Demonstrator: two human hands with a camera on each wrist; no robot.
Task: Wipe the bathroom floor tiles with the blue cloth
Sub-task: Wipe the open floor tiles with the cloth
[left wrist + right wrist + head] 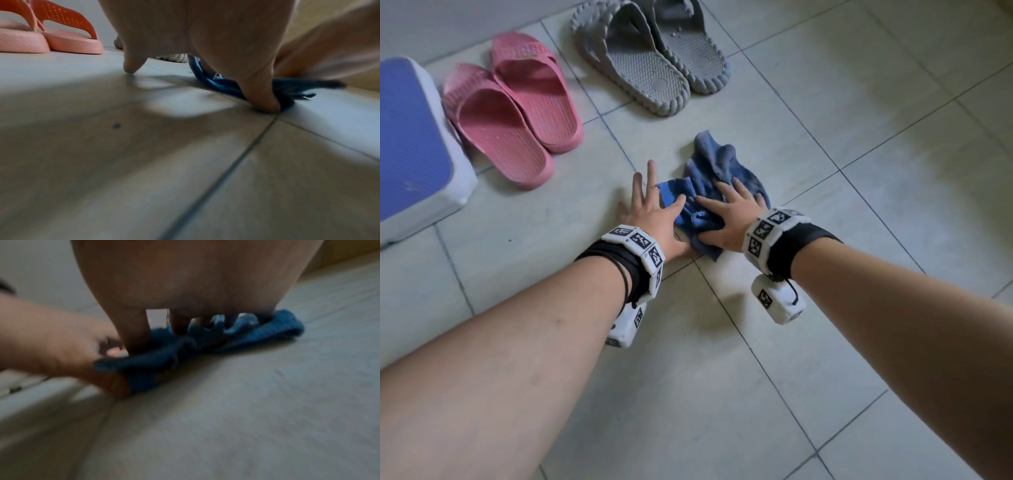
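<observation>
Mid-wipe, I judge: blue cloth (717, 192) lies bunched at frame centre of the head view, on the floor tiles (842, 102) beside a grout crossing. My right hand (726, 221) lies flat on the cloth, fingers spread and pressing. My left hand (654, 212) sits just left of it, fingers splayed straight, thumb side touching the cloth's edge. Nothing gripped. Next move, I reckon: push the cloth across fresh tile, keeping clear of the pink slippers (513, 109) upper left and the grey slippers (650, 54) above.

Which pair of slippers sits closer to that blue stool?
The pink slippers; they lie right beside the blue stool, while the grey slippers lie farther right.
</observation>
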